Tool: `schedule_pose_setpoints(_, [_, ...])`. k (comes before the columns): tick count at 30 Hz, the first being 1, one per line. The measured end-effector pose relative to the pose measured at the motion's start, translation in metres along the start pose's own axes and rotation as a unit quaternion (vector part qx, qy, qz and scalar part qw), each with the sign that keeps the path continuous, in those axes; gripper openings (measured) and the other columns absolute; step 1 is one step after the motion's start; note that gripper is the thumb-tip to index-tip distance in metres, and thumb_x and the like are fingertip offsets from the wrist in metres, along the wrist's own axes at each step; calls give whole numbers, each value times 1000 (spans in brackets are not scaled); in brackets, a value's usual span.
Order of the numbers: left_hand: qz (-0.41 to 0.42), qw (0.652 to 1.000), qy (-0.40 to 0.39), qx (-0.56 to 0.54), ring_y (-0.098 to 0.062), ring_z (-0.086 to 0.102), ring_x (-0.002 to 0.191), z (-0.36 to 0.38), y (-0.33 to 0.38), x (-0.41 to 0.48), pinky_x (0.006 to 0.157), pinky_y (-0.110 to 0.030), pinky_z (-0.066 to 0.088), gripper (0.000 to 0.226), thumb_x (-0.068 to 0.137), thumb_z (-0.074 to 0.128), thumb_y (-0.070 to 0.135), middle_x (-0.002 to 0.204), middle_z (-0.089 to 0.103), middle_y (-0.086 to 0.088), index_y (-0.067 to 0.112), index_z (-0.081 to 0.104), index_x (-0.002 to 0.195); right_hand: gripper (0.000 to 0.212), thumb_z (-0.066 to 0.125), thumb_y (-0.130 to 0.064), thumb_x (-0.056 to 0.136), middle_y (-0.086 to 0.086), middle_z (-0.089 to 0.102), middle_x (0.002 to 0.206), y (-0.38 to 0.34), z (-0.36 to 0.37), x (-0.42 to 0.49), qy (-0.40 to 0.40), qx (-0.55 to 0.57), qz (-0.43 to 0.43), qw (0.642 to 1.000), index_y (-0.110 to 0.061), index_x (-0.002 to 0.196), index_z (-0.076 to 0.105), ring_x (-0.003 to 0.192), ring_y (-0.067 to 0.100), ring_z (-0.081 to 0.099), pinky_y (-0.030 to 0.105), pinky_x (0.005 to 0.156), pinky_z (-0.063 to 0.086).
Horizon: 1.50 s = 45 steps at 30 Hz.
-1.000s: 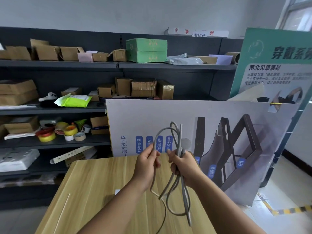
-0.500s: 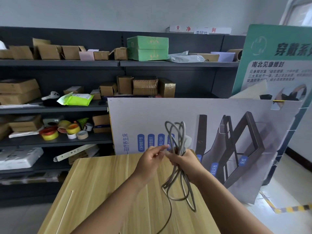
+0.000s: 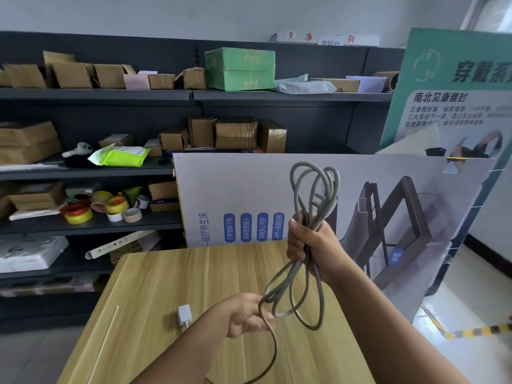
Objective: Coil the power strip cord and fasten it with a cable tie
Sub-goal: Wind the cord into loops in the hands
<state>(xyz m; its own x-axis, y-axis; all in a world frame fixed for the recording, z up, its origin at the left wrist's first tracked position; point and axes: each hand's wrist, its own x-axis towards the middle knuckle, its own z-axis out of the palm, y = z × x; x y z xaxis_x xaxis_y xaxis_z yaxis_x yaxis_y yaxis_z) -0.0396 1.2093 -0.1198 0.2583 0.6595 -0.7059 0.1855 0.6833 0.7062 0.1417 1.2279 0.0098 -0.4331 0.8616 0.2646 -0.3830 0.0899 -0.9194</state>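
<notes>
right hand: raised above the far right part of the bench, fist wrapped tight around the middle of the cord.
cord: grey, gathered in several loops; some loops stand up out of the top of the right fist, others hang below it toward the left hand, all held in the air over the bench.
left hand: lower and nearer, over the middle of the bench, fingers pinched on the single strand where it leaves the bottom of the loops.
loose strand: runs from the left hand down in a curve toward the near edge of the bench and out of sight.
plug: small, white, lying flat on the bench just left of the left forearm; what it joins to cannot be told.
cable tie: thin pale strip lying along the left edge of the bench, apart from both hands.
poster board: stands upright against the far edge of the bench.
</notes>
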Motion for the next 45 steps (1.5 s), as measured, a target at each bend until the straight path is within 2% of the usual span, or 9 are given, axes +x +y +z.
schedule_pose_setpoints(5, [-83,976,19,202,-17,61,53,-4,1,-5,56,-29,57,58,89,57,51,78,67,-12,8,50,127,34,71,-28,83,2,41,53,1,-6,-4,32,-20,3,999,-13,65,46,41,13,42,29,49,38])
schedule_pose_setpoints(8, [-102,993,-39,48,-23,71,69,-1,0,-1,69,-32,60,51,94,50,45,99,71,-21,0,55,117,40,77,-34,80,-1,43,51,-1,-6,-7,1,-1,12,1000,-14,64,47,41,12,42,28,49,37])
schedule_pose_setpoints(12, [19,995,19,-98,-25,73,81,7,2,7,73,-33,61,24,94,57,4,96,71,-20,-4,61,115,38,77,-30,81,-1,43,50,1,4,-13,-35,39,34,998,-14,64,46,38,10,41,24,44,36])
schedule_pose_setpoints(17, [212,946,95,-225,-26,70,99,-1,29,-5,72,-32,57,81,82,50,-27,113,68,-17,9,28,150,28,66,-12,90,2,43,51,9,4,-25,44,-76,109,990,-13,68,50,40,14,41,25,43,40])
schedule_pose_setpoints(25, [359,910,102,-183,-24,67,107,31,56,-57,89,-47,57,39,98,44,-2,108,69,-7,18,62,125,17,62,-12,94,19,70,81,34,-1,-17,224,-52,132,964,4,93,64,70,24,72,31,61,58])
schedule_pose_setpoints(29, [424,889,172,-17,-1,56,120,51,46,-51,103,-33,50,35,102,46,21,134,55,9,30,54,134,22,62,-10,95,26,73,102,38,12,-12,209,-27,97,973,7,107,66,96,35,73,40,77,61])
schedule_pose_setpoints(36, [468,870,158,10,3,28,140,42,35,-45,101,-9,39,40,103,37,15,151,21,16,27,51,139,22,64,-10,93,21,68,85,44,13,-15,177,-15,126,976,8,104,64,77,32,68,43,76,59])
schedule_pose_setpoints(40, [480,832,123,-250,-9,56,124,24,42,-49,97,-30,44,45,91,42,12,137,55,6,30,60,129,15,57,1,92,13,63,73,35,11,-19,120,15,155,980,3,107,59,64,26,64,37,65,58])
schedule_pose_setpoints(45, [364,917,161,28,-5,38,136,8,30,-17,109,-34,35,74,86,48,-3,149,42,14,46,41,141,21,66,-9,83,2,43,57,26,10,-23,11,85,146,986,-3,101,58,50,17,48,34,57,50])
